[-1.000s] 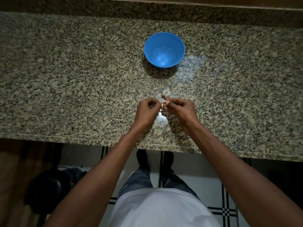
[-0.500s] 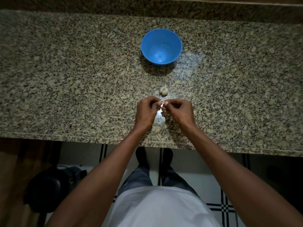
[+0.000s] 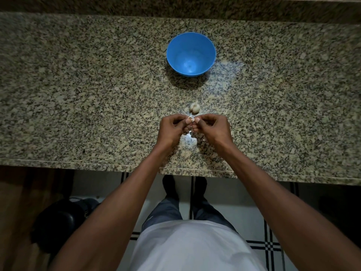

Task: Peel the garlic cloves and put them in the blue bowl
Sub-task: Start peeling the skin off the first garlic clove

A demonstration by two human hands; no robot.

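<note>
Both thumbs now closer; my left hand (image 3: 172, 128) and right hand (image 3: 212, 127) pinch one garlic clove (image 3: 192, 120). Advice: peel from tip, blue bowl (image 3: 191, 53) waiting.

Blue bowl (image 3: 191, 53) upright, garlic cluster (image 3: 194, 108) lying near it, clove (image 3: 192, 120) pinched between thumbs

Speckled granite counter (image 3: 78, 94), beige and black grain, spans the full width; its front edge runs just behind the wrists of the hands. A raised strip of the same stone (image 3: 175, 8) stands along the far side, well beyond the hands. Bright glare patch on the stone between and under the hands. Below the edge: white tiled floor (image 3: 244, 216) with black line pattern; brown wooden surface (image 3: 17, 202) and a dark rounded object (image 3: 58, 222), unidentifiable, lower left. Lighting dim overall.
</note>
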